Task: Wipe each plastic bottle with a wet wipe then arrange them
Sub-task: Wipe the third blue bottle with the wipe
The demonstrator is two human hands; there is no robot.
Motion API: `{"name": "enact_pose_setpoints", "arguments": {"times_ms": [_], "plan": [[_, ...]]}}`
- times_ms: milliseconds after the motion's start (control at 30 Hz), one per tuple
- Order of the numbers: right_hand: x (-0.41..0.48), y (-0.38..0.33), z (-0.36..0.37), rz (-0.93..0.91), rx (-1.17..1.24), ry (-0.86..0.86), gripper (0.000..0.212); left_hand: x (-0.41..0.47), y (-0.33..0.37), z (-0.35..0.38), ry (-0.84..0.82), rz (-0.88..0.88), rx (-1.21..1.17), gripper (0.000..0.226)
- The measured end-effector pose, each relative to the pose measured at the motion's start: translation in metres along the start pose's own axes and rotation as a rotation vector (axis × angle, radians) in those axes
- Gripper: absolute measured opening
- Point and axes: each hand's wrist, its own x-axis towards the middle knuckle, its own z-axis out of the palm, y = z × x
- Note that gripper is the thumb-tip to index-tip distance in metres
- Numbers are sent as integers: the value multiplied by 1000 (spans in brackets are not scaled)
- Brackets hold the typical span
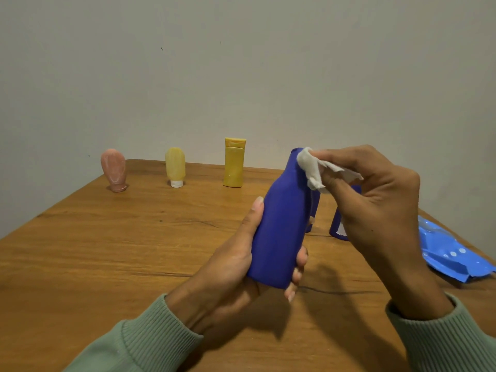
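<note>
My left hand [236, 267] grips a blue plastic bottle [281, 224] round its lower body, holding it tilted above the wooden table [120, 251]. A crumpled white wet wipe [312, 167] is pinched in my right hand [375, 200] and pressed against the bottle's neck near the top. Along the table's far edge stand a pink bottle [114, 170], a pale yellow bottle [175, 166] on its white cap, and a taller yellow bottle [234, 162]. Two more blue bottles [338, 224] stand behind the held one, mostly hidden by it and my right hand.
A blue wet wipe packet [451, 251] lies at the table's right edge. A plain wall rises right behind the table. Bare wood stretches across the left and front of the table.
</note>
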Motion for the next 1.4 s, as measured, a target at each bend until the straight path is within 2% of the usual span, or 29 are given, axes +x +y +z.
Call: {"name": "enact_pose_setpoints", "arguments": {"times_ms": [200,400,600,767,933,1033,1200,1267,1400], "plan": [[0,1,3,118,132,-126,19,0,0,-3,-46,14,-147,67],[0,-5,4,144,197,22,18,-1,0,-4,-95,-17,-93,67],[1,-1,3,249,247,-124,20,0,0,-4,-91,7,-169,67],[1,-6,4,266,288,22,16,0,-1,-4,-110,-21,-151,65],[-1,-7,4,352,296,-87,18,0,0,-5,-88,0,-190,66],[0,-5,3,396,285,-56,21,0,-1,-6,-75,-4,-193,65],[-4,-6,7,404,255,33,15,1,-2,-6,-69,-10,-158,65],[-4,-5,8,407,241,24,8,1,-2,-6,-46,-5,-155,65],[-2,-10,5,315,182,-67,9,1,-1,-1,52,40,-84,69]]}}
